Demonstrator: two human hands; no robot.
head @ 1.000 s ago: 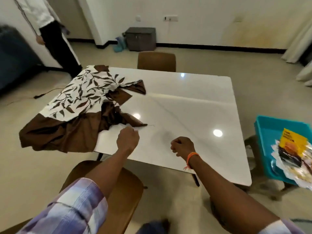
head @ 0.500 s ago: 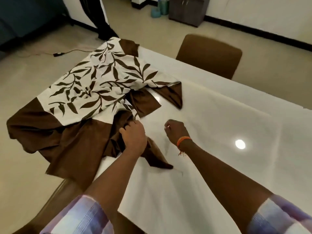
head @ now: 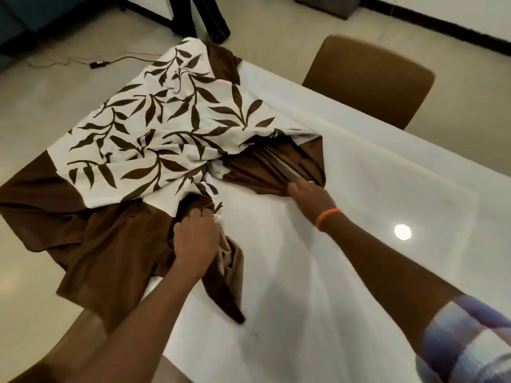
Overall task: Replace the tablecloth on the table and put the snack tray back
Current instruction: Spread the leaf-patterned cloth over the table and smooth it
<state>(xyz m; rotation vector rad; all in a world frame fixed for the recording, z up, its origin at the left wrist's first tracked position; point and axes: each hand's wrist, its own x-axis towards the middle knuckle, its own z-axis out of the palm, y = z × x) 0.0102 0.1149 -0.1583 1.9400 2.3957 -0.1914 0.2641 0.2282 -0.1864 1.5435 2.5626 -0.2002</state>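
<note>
The tablecloth [head: 154, 139], white with brown leaves and a wide brown border, lies crumpled on the left part of the white table [head: 373, 194], and its left side hangs over the table edge. The left hand [head: 195, 239] is curled around a bunch of the brown border near the front edge; its fingertips are buried in the folds, so they cannot be seen. The right hand [head: 308, 193] reaches further and grasps another brown fold near the middle of the table, but its fingers are mostly hidden under the cloth and the hand is a little blurred. An orange band [head: 327, 217] is on the right wrist. A brown chair [head: 370, 78] stands at the far side. At the top, only the dark legs of another person [head: 199, 15] are visible; the rest is cut off. A cable [head: 96, 62] lies on the floor.
</note>
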